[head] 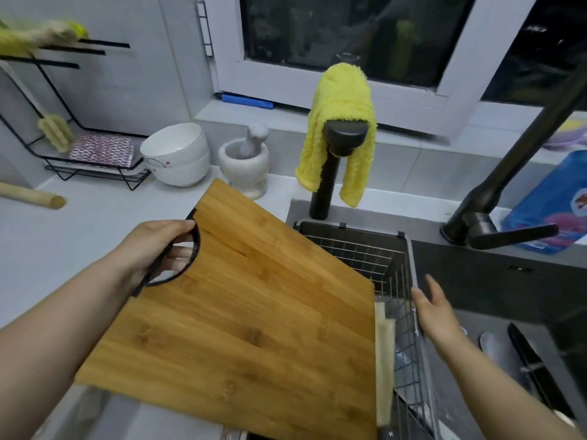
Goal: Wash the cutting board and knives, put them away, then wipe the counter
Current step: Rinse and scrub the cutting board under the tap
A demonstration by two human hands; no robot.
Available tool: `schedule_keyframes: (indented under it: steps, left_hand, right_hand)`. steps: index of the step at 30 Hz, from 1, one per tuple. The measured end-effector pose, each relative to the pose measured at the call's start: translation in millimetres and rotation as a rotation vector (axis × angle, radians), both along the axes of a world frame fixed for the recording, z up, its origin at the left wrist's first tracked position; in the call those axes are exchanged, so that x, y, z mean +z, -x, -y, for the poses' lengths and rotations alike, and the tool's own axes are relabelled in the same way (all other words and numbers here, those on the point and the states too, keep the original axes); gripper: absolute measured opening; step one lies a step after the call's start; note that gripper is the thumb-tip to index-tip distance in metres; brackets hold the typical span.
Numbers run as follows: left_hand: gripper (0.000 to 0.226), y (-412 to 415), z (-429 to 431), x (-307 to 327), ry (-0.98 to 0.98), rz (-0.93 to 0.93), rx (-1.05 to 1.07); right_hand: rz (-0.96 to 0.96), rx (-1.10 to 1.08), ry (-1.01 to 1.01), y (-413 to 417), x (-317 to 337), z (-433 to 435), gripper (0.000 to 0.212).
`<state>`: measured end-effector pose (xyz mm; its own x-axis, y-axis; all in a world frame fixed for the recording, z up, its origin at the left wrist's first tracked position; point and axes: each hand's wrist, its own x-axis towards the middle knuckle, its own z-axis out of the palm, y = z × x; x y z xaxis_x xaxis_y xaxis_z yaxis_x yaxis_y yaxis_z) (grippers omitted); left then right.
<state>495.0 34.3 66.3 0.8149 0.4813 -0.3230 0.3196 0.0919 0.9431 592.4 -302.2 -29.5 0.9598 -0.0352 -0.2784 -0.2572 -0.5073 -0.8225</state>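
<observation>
cool, soft indoor light falls evenly from overhead; the window [349, 33] is black and mirrors faint shapes. the pale bench [47, 236] reads bright and even, and the cutting board [247, 312] shows a mild sheen, its grain sharp. shadows are faint and soft-edged under the bowls [178, 154] and the mortar [244, 163]. the sink [476, 281] falls dim, so the knife [529, 354] in it is hard to read. wide-angle bending curves the faucet [524, 147] and the rack [79, 52] toward the edges. the top left corner smears with motion blur, and the whole frame is slightly soft.
</observation>
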Motion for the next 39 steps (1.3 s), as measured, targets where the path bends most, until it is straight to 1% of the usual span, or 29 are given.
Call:
schedule_keyframes:
  steps: [2,4,6,10,11,18,21,23,27,32,35,39]
  left_hand:
    - [0.066,1,3,2,-0.006,-0.008,-0.024]
    - [0.07,3,5,3,-0.011,-0.014,-0.036]
    - [0.063,4,7,4,-0.024,-0.008,-0.026]
    - [0.036,-5,9,9,-0.043,0.021,-0.007]
    - [0.033,-9,9,9,-0.048,0.023,-0.018]
    - [0.03,-28,14,-1,-0.015,-0.015,-0.034]
    - [0.033,-22,5,-15,0.025,-0.073,-0.006]
    - [0.029,-17,0,-25,0.049,-0.085,0.028]
    - [0.019,-15,-4,-29,0.018,-0.095,0.049]
    - [0.014,-12,0,-28,-0.009,-0.074,0.053]
    - [0.018,-12,0,-24,-0.044,-0.079,0.068]
    - [0.021,-11,-3,-11,-0.048,-0.143,-0.025]
  right_hand:
    - [-0.122,-0.019,-0.126,11,-9,1,0.047]
    - [-0.167,-0.024,-0.184,16,-15,0,0.043]
    - [-0.176,-0.047,-0.214,15,-17,-1,0.04]
    - [-0.19,-0.062,-0.236,13,-18,-2,0.04]
    - [-0.187,-0.062,-0.235,13,-18,-2,0.039]
    - [-0.153,-0.083,-0.233,12,-20,-3,0.036]
    - [-0.15,-0.091,-0.227,12,-21,-3,0.037]
    - [-0.143,-0.085,-0.237,12,-21,-3,0.037]
    - [-0.117,-0.078,-0.234,11,-24,-3,0.036]
    - [-0.1,-0.073,-0.194,10,-27,-2,0.035]
    - [-0.089,-0.06,-0.166,10,-27,-1,0.034]
    - [-0.076,-0.052,-0.132,11,-29,0,0.039]
